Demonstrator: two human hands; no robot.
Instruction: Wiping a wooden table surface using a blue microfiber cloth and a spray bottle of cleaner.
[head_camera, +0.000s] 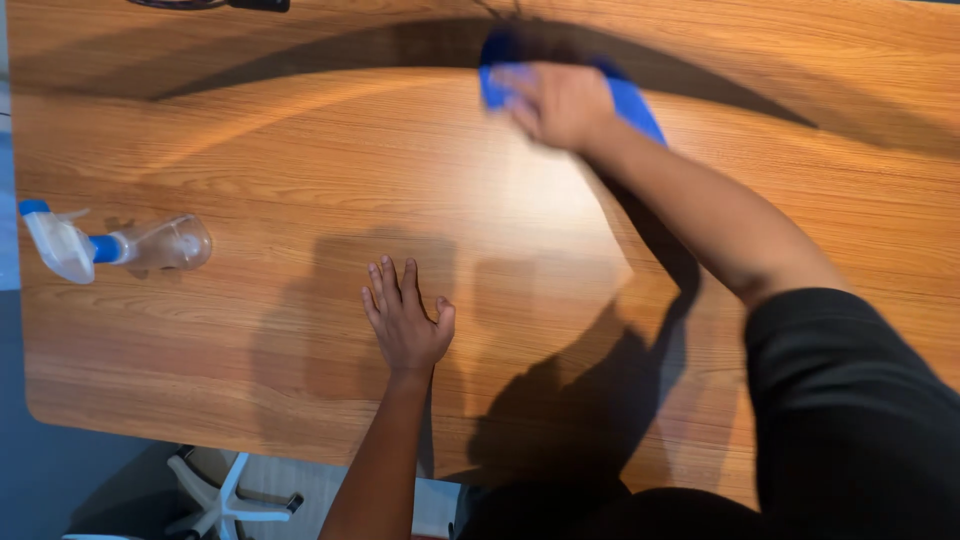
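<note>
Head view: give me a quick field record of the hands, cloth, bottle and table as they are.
left hand: flat on the table, palm down, fingers spread
right hand: pressed on the blue cloth, blurred
blue cloth: on the far part of the table, under the right hand
spray bottle: clear with blue parts, lying on its side at left, untouched
table: wooden top

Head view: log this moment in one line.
left hand: flat on wooden table | right hand: pressing blue cloth, blurred | spray bottle: lying at left
</note>
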